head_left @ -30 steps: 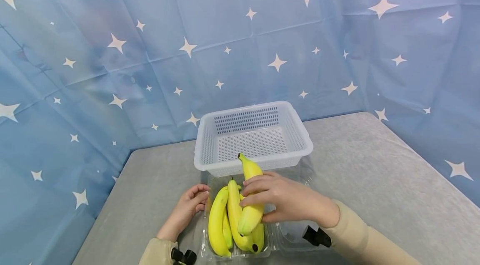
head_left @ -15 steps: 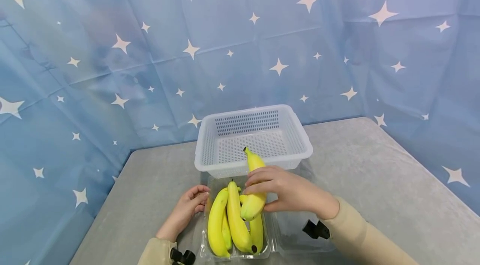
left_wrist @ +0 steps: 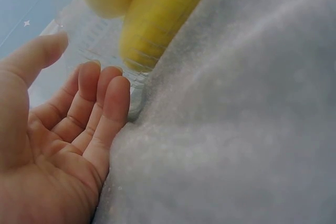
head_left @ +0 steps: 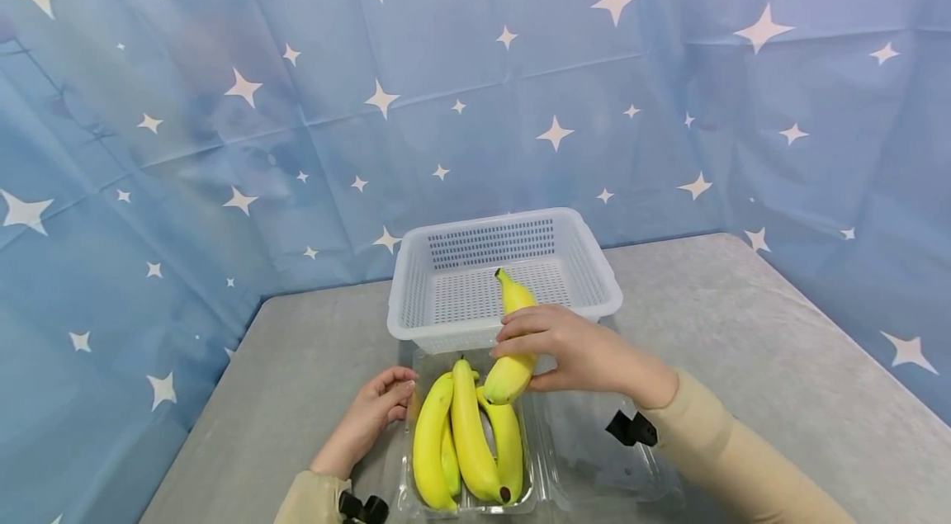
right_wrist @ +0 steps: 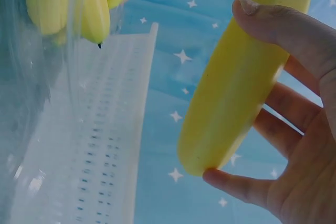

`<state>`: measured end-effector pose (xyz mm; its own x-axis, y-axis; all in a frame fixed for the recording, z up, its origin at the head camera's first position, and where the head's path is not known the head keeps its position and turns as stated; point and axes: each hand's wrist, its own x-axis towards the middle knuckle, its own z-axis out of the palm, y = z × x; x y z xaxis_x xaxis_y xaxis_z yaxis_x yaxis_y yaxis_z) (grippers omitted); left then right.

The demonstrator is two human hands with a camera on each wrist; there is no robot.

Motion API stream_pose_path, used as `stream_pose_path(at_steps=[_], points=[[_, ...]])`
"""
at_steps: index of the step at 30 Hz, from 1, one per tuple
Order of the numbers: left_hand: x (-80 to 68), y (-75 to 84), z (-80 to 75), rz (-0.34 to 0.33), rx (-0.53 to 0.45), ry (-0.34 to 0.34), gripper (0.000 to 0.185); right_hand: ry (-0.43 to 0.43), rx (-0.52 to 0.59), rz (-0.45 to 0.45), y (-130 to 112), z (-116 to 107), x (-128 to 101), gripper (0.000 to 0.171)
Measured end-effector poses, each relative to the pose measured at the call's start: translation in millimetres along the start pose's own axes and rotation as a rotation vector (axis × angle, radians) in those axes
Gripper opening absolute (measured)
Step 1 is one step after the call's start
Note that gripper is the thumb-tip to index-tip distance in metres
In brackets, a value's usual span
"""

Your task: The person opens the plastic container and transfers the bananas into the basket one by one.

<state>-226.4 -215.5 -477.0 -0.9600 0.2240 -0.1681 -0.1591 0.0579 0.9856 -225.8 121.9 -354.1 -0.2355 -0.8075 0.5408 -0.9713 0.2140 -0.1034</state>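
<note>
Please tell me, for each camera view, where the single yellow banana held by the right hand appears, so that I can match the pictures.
Head: the single yellow banana is at centre, lifted in the right hand over the near rim of the white perforated plastic basket.
Left wrist: not identifiable; only yellow bananas in the clear plastic tray show.
Right wrist: it fills the upper right, pinched between thumb and fingers.
Shared landmark: the clear plastic tray.

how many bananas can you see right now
5: one held in the right hand, banana, lifted by the white basket; four in the clear tray, one small and half hidden. More could be hidden beneath.
</note>
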Motion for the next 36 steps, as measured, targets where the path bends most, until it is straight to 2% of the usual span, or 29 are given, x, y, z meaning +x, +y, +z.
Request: stream_pose_path(at_steps=[8,22,27,36], points=[[0.4,-1.2,0.8,-0.001,-0.006,-0.005,0.030,0.021,-0.022,-0.013,5.1,-11.2,2.0,0.057],[-4.0,-3.8,-8.1,-0.001,-0.013,-0.002,0.028,0.031,-0.030,-0.052,9.3,-32.2,18.9,0.058],[-2.5,-4.1,-6.9,-0.015,-0.011,0.011,0.030,0.007,-0.025,-0.025,16.1,-38.5,22.0,0.055],[1.8,-3.9,-2.2,0.000,-0.003,-0.001,0.028,-0.078,-0.037,0.108,34.1,-45.0,20.8,0.053]])
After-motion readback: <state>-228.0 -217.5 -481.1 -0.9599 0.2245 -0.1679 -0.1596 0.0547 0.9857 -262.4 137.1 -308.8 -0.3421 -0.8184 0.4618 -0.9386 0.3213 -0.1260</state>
